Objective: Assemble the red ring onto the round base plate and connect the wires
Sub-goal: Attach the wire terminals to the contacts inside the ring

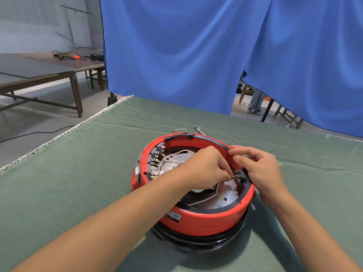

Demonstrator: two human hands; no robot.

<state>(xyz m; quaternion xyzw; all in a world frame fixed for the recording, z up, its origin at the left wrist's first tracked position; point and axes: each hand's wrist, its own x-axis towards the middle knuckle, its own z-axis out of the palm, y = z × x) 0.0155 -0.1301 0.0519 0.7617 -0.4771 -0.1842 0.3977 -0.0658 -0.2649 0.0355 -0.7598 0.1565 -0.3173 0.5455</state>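
— Where is the red ring [206, 220] sitting now?

— It is sitting on the round base plate [198, 243], whose black edge is showing under it, near the middle of the green worktop [98, 173]. Inside the ring a silver metal plate [176, 160] is lying, with white wires [204, 200] crossing over it.

— What are the hands doing?

— The left hand [208, 167] is reaching into the ring, and its grip is pinching a small brass wire end [232, 176], which is just beside a black connector block [240, 176] on the inner wall at the right. The right hand [259, 169] is resting over the right rim; its thumb and fingers are curling around that rim, next to the block.

— Is something standing in the way?

— The left hand is covering the middle of the plate, so I cannot tell where the pinched wire is running from. A row of brass terminals [156, 162] is standing along the inner left wall.

— And around it?

— Two loose wires [198, 129] are lying on the worktop behind the ring, and a small yellow ring terminal [280, 164] is lying to the right. A blue curtain [196, 55] is hanging behind, and brown tables [39, 75] are standing far at the left.
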